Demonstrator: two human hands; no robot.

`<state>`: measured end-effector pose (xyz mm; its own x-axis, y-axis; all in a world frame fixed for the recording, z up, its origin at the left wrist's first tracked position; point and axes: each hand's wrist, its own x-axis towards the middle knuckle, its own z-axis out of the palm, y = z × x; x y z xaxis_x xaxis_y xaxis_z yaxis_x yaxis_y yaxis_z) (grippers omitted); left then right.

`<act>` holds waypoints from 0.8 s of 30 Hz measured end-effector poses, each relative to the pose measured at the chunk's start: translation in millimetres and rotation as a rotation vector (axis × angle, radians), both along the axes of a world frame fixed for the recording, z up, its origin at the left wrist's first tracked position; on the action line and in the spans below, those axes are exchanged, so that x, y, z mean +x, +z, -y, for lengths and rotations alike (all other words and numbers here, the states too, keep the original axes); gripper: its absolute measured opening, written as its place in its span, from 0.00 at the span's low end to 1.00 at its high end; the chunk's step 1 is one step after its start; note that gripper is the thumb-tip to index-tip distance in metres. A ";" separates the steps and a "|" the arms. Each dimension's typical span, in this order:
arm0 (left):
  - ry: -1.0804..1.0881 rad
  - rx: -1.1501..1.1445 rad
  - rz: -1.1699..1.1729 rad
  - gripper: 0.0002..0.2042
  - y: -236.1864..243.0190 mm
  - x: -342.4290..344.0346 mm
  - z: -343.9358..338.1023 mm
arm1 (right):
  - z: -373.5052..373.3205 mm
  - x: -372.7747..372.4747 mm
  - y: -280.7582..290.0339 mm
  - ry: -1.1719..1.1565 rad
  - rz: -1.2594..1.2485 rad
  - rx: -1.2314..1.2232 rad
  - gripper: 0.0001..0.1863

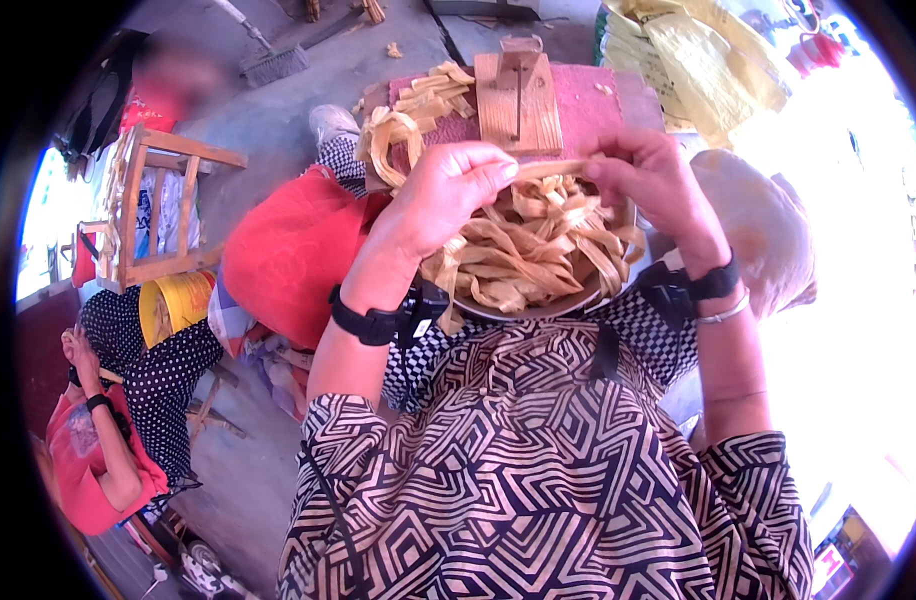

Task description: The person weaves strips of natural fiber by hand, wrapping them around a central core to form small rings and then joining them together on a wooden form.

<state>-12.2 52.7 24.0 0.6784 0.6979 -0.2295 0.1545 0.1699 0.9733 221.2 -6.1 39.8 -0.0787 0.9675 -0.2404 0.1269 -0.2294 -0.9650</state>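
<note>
My left hand [460, 188] pinches one end of a flat tan strip [546, 170], and my right hand [646, 185] grips the other end, so the strip is held across between them. Just below, a round metal bowl [538, 310] rests at my lap, heaped with crinkled tan strips [523, 255]. Beyond my hands, a wooden block with an upright metal piece [516, 110] stands on a pink-covered board [598, 105]. Shorter cut strips [433, 95] and a looped bundle [398, 150] lie at the board's left part.
Red cloth [288, 260] lies left of my arms. A co-worker [98, 460] in polka-dot trousers sits at the left, near a wooden frame [133, 210]. A broom [273, 70] lies behind. Pale yellow sacks [688, 70] are at the back right.
</note>
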 end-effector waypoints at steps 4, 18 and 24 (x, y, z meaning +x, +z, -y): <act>0.148 0.100 -0.062 0.05 -15.4 8.4 -28.7 | -30.0 -13.4 -24.5 -0.129 0.040 0.131 0.05; 0.427 0.846 -0.495 0.03 -61.5 26.6 -48.4 | -36.5 -20.0 -53.9 -0.151 0.522 0.361 0.07; 0.260 0.265 -0.129 0.05 -32.7 32.9 -6.9 | -16.8 -29.6 -19.7 -0.077 0.434 0.491 0.08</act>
<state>20.7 59.6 -8.7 0.4487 0.8891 -0.0906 0.2636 -0.0348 0.9640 191.6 10.7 20.1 -0.0004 0.9717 0.2363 0.5288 0.2008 -0.8246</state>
